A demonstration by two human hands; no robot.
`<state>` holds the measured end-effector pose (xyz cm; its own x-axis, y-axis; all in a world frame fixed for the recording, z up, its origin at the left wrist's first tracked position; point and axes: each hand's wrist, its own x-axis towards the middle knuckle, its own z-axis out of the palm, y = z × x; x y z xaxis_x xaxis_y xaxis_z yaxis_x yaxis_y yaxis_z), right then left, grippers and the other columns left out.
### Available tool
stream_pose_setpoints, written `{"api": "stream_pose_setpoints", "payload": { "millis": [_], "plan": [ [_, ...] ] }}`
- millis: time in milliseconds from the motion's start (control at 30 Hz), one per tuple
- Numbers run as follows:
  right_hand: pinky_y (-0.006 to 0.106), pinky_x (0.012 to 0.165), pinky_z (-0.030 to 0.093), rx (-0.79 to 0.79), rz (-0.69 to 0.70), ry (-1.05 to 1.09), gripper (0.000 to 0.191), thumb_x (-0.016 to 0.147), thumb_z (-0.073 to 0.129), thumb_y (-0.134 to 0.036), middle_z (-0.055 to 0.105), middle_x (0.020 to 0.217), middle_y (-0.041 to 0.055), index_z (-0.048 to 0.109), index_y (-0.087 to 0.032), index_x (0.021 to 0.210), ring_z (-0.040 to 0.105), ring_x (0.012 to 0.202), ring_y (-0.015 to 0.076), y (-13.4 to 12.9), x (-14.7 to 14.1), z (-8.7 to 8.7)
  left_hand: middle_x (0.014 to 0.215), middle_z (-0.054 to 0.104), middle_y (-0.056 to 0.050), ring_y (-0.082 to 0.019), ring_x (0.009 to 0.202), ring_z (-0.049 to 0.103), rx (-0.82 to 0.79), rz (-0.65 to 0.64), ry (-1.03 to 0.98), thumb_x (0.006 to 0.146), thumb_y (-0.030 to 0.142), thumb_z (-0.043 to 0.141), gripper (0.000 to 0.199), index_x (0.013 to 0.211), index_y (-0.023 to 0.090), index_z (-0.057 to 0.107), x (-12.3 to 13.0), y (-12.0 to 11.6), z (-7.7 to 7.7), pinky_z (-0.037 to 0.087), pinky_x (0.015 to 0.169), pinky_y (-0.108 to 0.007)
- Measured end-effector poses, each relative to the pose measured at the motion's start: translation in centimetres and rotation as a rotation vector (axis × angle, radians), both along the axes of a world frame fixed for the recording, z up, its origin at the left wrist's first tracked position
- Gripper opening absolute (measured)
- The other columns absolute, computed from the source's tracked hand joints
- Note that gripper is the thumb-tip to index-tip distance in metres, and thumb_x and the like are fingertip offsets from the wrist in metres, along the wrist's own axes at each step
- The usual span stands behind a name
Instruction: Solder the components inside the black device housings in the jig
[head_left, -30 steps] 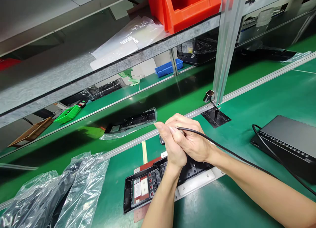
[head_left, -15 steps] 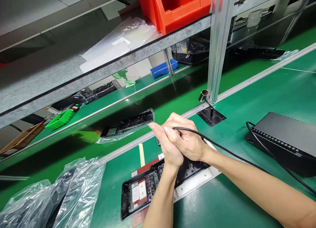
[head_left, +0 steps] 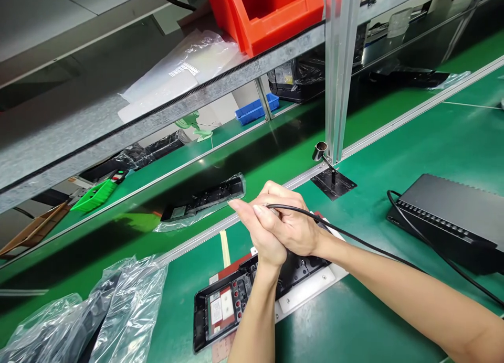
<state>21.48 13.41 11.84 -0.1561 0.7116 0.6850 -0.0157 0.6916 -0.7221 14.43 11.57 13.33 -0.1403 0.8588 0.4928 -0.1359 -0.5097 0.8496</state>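
Note:
My right hand (head_left: 295, 224) is closed round a corded tool whose body is hidden; its black cable (head_left: 346, 231) comes out at the top of the fist and runs down to the right. Pressed against it, my left hand (head_left: 263, 234) has its thumb stretched out, while its other fingers are wrapped out of sight. Both hands are over a black plastic housing (head_left: 199, 321), which lies open side up in a white and brown fixture (head_left: 305, 296). Its left end shows a clear window and a row of red-centred holes; the hands and forearms cover its middle.
Clear plastic bags with dark parts (head_left: 129, 300) lie at left. A metal cup holder (head_left: 319, 151) stands by the upright post (head_left: 337, 79). At right is a black metal box (head_left: 452, 211). Overhead, a shelf carries a red bin (head_left: 275, 30). A bagged black housing (head_left: 208, 198) lies beyond the rail.
The view has shifted slightly, so most of the scene sits a little further left. My hands stay clasped over the housing in the same pose.

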Motion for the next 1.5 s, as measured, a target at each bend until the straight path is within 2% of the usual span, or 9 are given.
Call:
{"api": "stream_pose_setpoints", "payload": {
  "millis": [200,333,433,567,800,1000,1167,1333,1500],
  "plan": [
    [0.036,0.073,0.052,0.027,-0.003,0.009,0.024,0.099,0.056,-0.026,0.066,0.085,0.0039,0.073,-0.023,0.083,0.061,0.078,0.0193,0.0,-0.1,0.2,0.066,0.061,-0.007,-0.016,0.062,0.061,0.019,-0.101,-0.055,0.111,0.053,0.008,0.084,0.055,0.019,0.061,0.1,-0.1,0.1,0.050,0.059,-0.028],
    [0.037,0.072,0.052,0.043,-0.002,0.031,0.024,0.099,0.057,-0.028,0.066,0.083,0.0041,0.073,-0.023,0.082,0.060,0.077,0.0192,0.1,-0.2,0.1,0.058,0.052,-0.003,-0.015,0.054,0.051,0.030,0.006,-0.057,0.107,0.066,0.027,0.079,0.052,0.019,0.058,0.0,0.0,0.0,0.045,0.055,-0.028],
    [0.036,0.069,0.051,0.049,-0.002,0.044,0.024,0.099,0.058,-0.030,0.063,0.082,0.0041,0.075,-0.023,0.084,0.060,0.076,0.0184,0.3,-0.2,-0.1,0.055,0.047,-0.001,-0.013,0.050,0.043,0.005,0.102,-0.042,0.106,0.067,0.032,0.076,0.051,0.019,0.053,-0.1,0.1,-0.3,0.041,0.052,-0.027],
    [0.037,0.069,0.050,0.065,-0.005,0.037,0.025,0.101,0.057,-0.029,0.064,0.084,0.0046,0.077,-0.022,0.087,0.061,0.077,0.0187,0.4,-0.2,-0.3,0.053,0.043,-0.001,-0.013,0.049,0.042,-0.004,0.090,-0.037,0.109,0.062,0.030,0.073,0.053,0.019,0.051,-0.3,0.0,-0.8,0.041,0.052,-0.028],
    [0.035,0.069,0.049,0.077,0.036,0.050,0.026,0.104,0.057,-0.032,0.065,0.086,0.0050,0.078,-0.024,0.091,0.061,0.079,0.0181,0.6,-0.1,-0.6,0.055,0.043,0.000,-0.013,0.053,0.050,0.025,0.093,-0.020,0.110,0.060,0.034,0.068,0.055,0.020,0.042,-0.3,0.0,-0.6,0.048,0.054,-0.029],
    [0.036,0.069,0.049,0.083,0.026,0.054,0.028,0.103,0.056,-0.030,0.066,0.085,0.0054,0.078,-0.022,0.088,0.061,0.079,0.0184,0.6,-0.1,-0.6,0.055,0.041,0.002,-0.010,0.052,0.043,0.064,0.098,-0.021,0.114,0.050,0.029,0.064,0.058,0.021,0.040,-0.1,0.0,-0.2,0.042,0.053,-0.027],
    [0.037,0.070,0.050,0.074,0.031,0.062,0.027,0.103,0.057,-0.030,0.067,0.086,0.0050,0.077,-0.022,0.088,0.062,0.080,0.0187,0.6,0.0,-0.5,0.056,0.041,0.001,-0.013,0.054,0.044,0.041,0.063,0.027,0.112,0.057,0.028,0.066,0.057,0.022,0.044,-0.7,0.3,-0.9,0.043,0.055,-0.030],
    [0.037,0.068,0.049,0.081,0.018,0.050,0.028,0.103,0.055,-0.031,0.065,0.084,0.0052,0.077,-0.022,0.089,0.059,0.077,0.0189,0.6,0.0,-0.5,0.056,0.030,0.003,-0.013,0.053,0.035,-0.005,0.065,0.006,0.109,0.062,0.030,0.065,0.057,0.024,0.034,-0.9,0.4,-1.5,0.039,0.054,-0.031],
    [0.037,0.069,0.048,0.099,0.027,0.051,0.028,0.103,0.055,-0.029,0.066,0.083,0.0048,0.077,-0.023,0.088,0.058,0.077,0.0190,0.6,-0.1,-0.6,0.057,0.033,0.001,-0.014,0.055,0.032,-0.056,0.062,0.052,0.108,0.066,0.022,0.065,0.059,0.025,0.030,-0.8,0.3,-1.4,0.037,0.055,-0.033]
  ]
}}
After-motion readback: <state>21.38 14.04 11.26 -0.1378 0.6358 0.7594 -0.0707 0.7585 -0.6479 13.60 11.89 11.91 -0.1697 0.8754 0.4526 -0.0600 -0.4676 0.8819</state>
